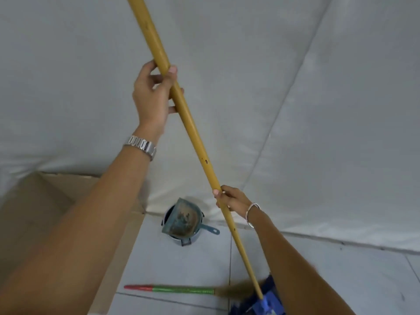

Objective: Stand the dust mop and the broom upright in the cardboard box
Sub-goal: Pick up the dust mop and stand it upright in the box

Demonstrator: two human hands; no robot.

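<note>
- The step in hand looks like the first of the two: getting the dust mop (227,214) up off the floor so it can go into the cardboard box (34,214).
- The left hand (152,96) is wrapped around the yellow wooden handle high up, thumb on the near side and fingers curled behind it; a metal watch (142,145) sits on that wrist.
- The right hand (231,201) is closed on the same handle lower down, well below the left hand, with a thin bangle (252,212) at the wrist.
- The handle runs on a slant from above the left hand down past the right hand to the blue mop head (267,303), which sits low near the floor below the right forearm (whether it touches the tiles I cannot tell).
- The broom (172,289), with its red and green handle, lies flat on the tiled floor below and between the two hands, its bristle end reaching toward the mop head; no hand is on it.
- The box stands open to the left of the left forearm, apparently with nothing tall in it yet.
- A dustpan (184,218) rests in a small bucket (181,239) on the floor between the hands, just beyond the box corner.
- Next, I judge, the mop must be lifted clear, swung left over the box wall, brought nearer vertical and lowered head-first; the bucket lies close to that path.
</note>
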